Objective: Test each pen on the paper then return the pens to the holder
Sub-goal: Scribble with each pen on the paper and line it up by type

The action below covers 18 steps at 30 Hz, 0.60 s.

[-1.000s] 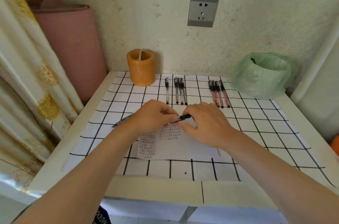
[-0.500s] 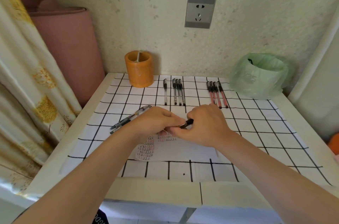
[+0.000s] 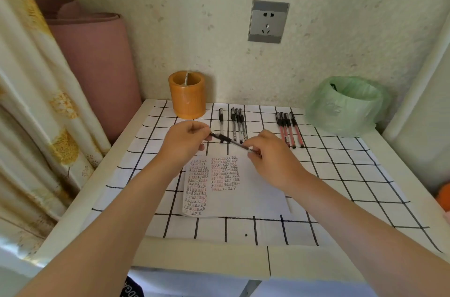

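A black pen [image 3: 229, 141] hangs level above the table, held at both ends. My left hand [image 3: 186, 142] pinches its capped end, and my right hand [image 3: 270, 159] pinches the other end. Just below lies the white paper [image 3: 253, 189], with rows of small black and red test marks on its left half. The orange pen holder [image 3: 187, 99] stands at the back against the wall. One black pen [image 3: 221, 121] lies on the cloth to the holder's right, then three black pens [image 3: 238, 126] side by side, then several red pens [image 3: 289, 129].
A checked cloth [image 3: 341, 175] covers the small white table. A bin lined with a green bag [image 3: 345, 106] stands at the back right. A pink roll [image 3: 97, 65] and a curtain [image 3: 31, 101] close off the left side. A wall socket [image 3: 267, 21] sits above the pens.
Both hands have lifted off the paper and drawn apart, so more of the pen shows between them. The marks on the paper are now uncovered.
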Motion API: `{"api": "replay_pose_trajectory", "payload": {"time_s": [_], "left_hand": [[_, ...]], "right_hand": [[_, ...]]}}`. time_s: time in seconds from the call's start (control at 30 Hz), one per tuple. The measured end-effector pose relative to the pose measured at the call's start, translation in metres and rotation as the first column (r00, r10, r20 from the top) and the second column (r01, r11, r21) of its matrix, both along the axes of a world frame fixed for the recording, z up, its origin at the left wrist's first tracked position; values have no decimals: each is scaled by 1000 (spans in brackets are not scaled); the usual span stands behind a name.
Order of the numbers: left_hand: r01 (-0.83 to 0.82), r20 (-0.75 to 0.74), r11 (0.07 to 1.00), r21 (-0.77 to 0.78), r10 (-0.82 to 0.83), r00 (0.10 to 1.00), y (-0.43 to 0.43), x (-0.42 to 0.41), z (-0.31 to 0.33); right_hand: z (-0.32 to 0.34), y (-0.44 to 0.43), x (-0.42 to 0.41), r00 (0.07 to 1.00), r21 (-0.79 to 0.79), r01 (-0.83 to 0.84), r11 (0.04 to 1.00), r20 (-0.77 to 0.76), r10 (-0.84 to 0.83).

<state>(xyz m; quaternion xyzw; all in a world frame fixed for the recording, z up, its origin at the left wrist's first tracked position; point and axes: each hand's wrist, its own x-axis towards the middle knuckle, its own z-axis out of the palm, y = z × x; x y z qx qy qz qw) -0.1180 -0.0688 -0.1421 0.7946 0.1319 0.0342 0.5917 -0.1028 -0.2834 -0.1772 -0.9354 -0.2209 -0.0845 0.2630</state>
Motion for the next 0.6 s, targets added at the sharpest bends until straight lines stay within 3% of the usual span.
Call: {"api": "replay_pose_trajectory", "payload": {"time_s": [0.07,0.13,0.27,0.47,0.6], "left_hand": [[-6,33,999,46,4,999,1,2,-5],[71,59,977,201,-85,995,0,1,-9],[382,-74,804,455,-393,917,-6,-5,-17],[520,-234,501,692,-526,818,-7,-9,-26],[539,-271,448,713,-533,802,-5,-8,-27]], "right_hand": [[4,0,7,994,31,104,994,23,-105],[9,0,17,974,53,226,973,7,-227],[18,1,39,909,45,405,913,-123,-397],[15,14,60,866,-42,444,895,-235,-441],[9,19,62,867,-69,434,898,-241,-437]]}}
